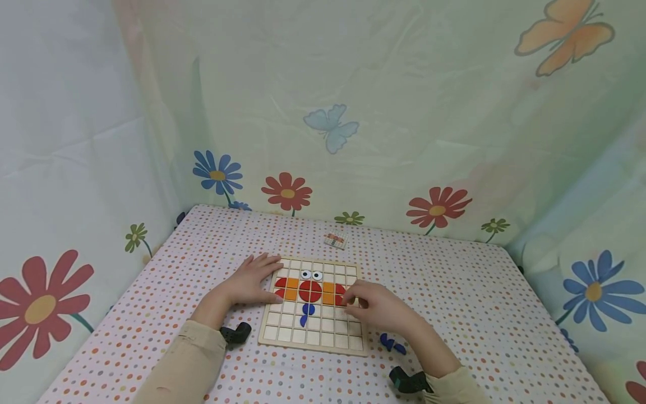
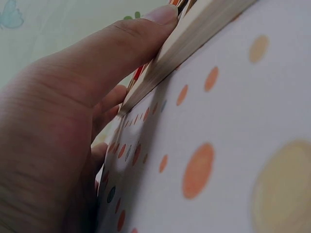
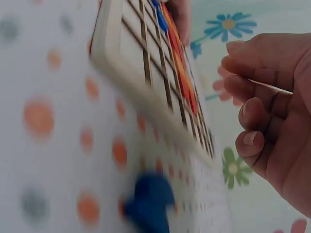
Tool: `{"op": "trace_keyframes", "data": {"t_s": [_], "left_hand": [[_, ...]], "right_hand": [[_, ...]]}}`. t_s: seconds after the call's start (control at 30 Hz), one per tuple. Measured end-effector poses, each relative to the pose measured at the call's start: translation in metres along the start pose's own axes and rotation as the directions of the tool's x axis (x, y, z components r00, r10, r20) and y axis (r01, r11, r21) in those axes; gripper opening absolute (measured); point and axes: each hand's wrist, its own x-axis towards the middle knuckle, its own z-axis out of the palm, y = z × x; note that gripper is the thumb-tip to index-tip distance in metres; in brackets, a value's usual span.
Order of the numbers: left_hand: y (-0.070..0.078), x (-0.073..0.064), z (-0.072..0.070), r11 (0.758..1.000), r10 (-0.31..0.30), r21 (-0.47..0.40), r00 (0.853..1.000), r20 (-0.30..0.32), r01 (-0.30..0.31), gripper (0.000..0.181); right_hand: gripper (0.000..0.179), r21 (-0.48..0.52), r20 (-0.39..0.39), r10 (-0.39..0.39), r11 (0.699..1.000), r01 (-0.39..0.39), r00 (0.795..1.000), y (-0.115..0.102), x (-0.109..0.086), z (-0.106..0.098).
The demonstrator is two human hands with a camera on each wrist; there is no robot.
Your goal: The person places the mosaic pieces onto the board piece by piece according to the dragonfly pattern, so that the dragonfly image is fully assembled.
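Note:
A wooden grid board (image 1: 327,339) lies in front of me. Red quarter circles (image 1: 310,291), orange squares (image 1: 328,293), two eye discs (image 1: 311,275) and a few blue pieces (image 1: 308,309) sit in its cells. My left hand (image 1: 248,281) rests at the board's left edge, fingers spread, its thumb (image 2: 163,17) lying over the rim in the left wrist view. Above the right edge, beside the red pieces, hovers my right hand (image 1: 382,307) with loosely bent fingers. In the right wrist view thumb and forefinger tips (image 3: 233,62) are close together, with no piece visible between them.
Loose blue pieces (image 1: 392,344) lie on the dotted tablecloth (image 1: 414,280) right of the board. A small pattern card (image 1: 335,240) lies behind it. Black wrist devices (image 1: 236,334) stick out beside each sleeve. A floral curtain (image 1: 323,168) hangs along the table's back.

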Motion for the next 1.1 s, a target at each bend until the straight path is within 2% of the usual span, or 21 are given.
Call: {"op": "trace_keyframes", "data": {"t_s": [0.2,0.33,0.4,0.5,0.63,0.87,1.1], "left_hand": [[0.000,0.000,0.001,1.000,-0.005,0.004,1.000,-0.004,0.005,0.094],[0.004,0.000,0.003,1.000,-0.006,0.024,1.000,-0.013,0.006,0.094],[0.009,0.001,0.004,0.999,0.017,0.039,1.000,-0.019,-0.016,0.095],[0.019,0.003,0.006,0.994,0.089,0.062,0.996,-0.020,-0.088,0.098],[0.031,0.004,0.008,0.984,0.158,0.088,0.987,0.008,-0.158,0.102],[0.038,0.005,0.015,0.971,0.179,0.155,0.983,0.046,-0.184,0.105],[0.048,0.005,0.015,0.960,0.207,0.178,0.977,0.058,-0.214,0.100]], "right_hand": [[0.010,0.075,-0.003,0.086,0.994,-0.085,0.996,0.036,-0.028,-0.013],[0.013,0.120,0.056,0.092,0.988,-0.098,0.994,0.055,-0.045,-0.017],[0.014,0.139,0.111,0.084,0.985,-0.099,0.990,0.060,-0.051,-0.019],[0.015,0.183,0.194,0.042,0.980,-0.078,0.980,0.066,-0.056,-0.019],[0.012,0.206,0.252,-0.001,0.977,-0.053,0.968,0.068,-0.056,-0.016],[0.007,0.154,0.235,0.021,0.986,-0.059,0.972,0.068,-0.055,-0.010],[0.011,0.144,0.188,0.083,0.983,-0.111,0.979,0.064,-0.054,-0.007]]}}
